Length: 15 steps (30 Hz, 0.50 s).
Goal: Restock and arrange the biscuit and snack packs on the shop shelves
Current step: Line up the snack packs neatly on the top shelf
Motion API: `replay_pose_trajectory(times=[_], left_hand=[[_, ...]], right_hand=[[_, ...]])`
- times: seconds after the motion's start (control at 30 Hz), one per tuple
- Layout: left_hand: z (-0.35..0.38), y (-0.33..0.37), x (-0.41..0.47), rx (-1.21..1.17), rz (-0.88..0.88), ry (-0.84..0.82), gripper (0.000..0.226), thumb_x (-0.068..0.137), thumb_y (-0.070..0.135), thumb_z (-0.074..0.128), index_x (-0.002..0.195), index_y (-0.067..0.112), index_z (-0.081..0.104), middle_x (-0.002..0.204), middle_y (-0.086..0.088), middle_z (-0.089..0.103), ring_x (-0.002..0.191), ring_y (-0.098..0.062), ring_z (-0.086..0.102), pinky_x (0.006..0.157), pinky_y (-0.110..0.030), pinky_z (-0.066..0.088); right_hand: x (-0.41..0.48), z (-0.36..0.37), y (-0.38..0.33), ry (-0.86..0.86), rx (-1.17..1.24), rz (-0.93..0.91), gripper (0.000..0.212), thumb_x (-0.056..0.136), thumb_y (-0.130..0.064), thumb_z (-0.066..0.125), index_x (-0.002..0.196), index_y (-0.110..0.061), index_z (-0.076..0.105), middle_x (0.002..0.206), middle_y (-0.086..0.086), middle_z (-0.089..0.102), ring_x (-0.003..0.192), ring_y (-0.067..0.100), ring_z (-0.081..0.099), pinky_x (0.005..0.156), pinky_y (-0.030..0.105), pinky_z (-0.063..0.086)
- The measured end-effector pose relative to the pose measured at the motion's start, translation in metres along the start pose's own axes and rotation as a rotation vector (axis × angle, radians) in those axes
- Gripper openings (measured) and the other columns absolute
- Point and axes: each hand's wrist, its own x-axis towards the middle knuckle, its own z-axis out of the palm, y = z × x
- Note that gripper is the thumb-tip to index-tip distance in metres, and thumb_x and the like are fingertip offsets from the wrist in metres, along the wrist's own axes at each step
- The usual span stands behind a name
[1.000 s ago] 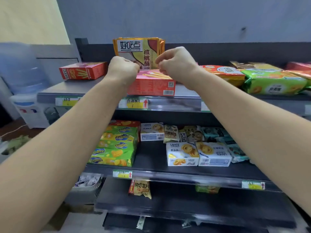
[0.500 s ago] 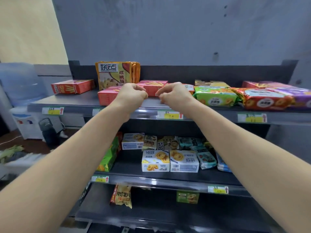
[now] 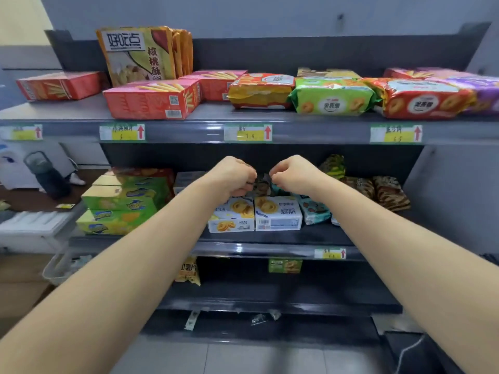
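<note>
Though lower, left hand [image 3: 233,177], right hand [image 3: 294,174] on packet [image 3: 262,186]

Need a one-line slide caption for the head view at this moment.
Left hand and right hand pinch a dark snack pack on the middle shelf, behind two white cookie boxes.

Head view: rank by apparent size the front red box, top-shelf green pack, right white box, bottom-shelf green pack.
Largest: front red box and top-shelf green pack, alike.
Then: right white box.
Smallest: bottom-shelf green pack.
</note>
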Motion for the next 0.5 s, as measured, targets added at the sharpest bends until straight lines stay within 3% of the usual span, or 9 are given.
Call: replay_pose_trajectory(times=[0.07,0.17,0.3,0.43,0.5], left_hand=[[0.011,-0.016,0.016,-0.067,-0.049,-0.006,0.019,0.088,0.0,0.051,0.075,0.013,0.056,0.088,-0.012,0.055,0.077,-0.021,0.056,0.067,-0.025,0.051],[0.027,-0.04,0.041,-0.208,-0.141,-0.017,0.026,0.09,-0.003,0.046,0.07,0.013,0.047,0.077,-0.009,0.043,0.06,-0.017,0.04,0.051,-0.021,0.037],[0.037,-0.072,0.072,-0.321,-0.214,0.021,0.021,0.09,-0.004,0.043,0.075,0.01,0.048,0.077,-0.011,0.045,0.061,-0.019,0.041,0.061,-0.026,0.04],[0.042,-0.099,0.097,-0.387,-0.158,-0.01,0.033,0.089,-0.006,0.042,0.061,0.011,0.04,0.052,-0.003,0.044,0.044,-0.012,0.043,0.064,-0.028,0.045],[0.046,-0.105,0.107,-0.442,-0.146,-0.009,0.031,0.089,-0.006,0.043,0.063,0.011,0.042,0.049,0.0,0.048,0.043,-0.011,0.047,0.074,-0.034,0.049]], right_hand=[[0.008,0.01,0.017,0.002,-0.008,0.032,0.028,0.093,-0.013,0.05,0.115,-0.007,0.065,0.115,0.008,0.065,0.1,0.022,0.06,0.08,0.025,0.045],[0.027,0.027,0.041,0.005,0.032,0.09,0.034,0.095,-0.019,0.051,0.117,0.006,0.06,0.124,0.019,0.06,0.112,0.033,0.057,0.093,0.039,0.049],[0.052,0.05,0.063,0.004,0.061,0.162,0.036,0.097,-0.024,0.051,0.126,-0.004,0.056,0.132,0.01,0.056,0.118,0.028,0.054,0.097,0.034,0.044],[0.076,0.073,0.082,0.051,0.115,0.188,0.041,0.096,-0.02,0.052,0.123,0.012,0.052,0.129,0.022,0.057,0.12,0.035,0.053,0.103,0.041,0.042],[0.088,0.082,0.089,0.057,0.129,0.204,0.037,0.095,-0.017,0.052,0.122,0.008,0.056,0.127,0.021,0.058,0.118,0.034,0.055,0.098,0.038,0.045]])
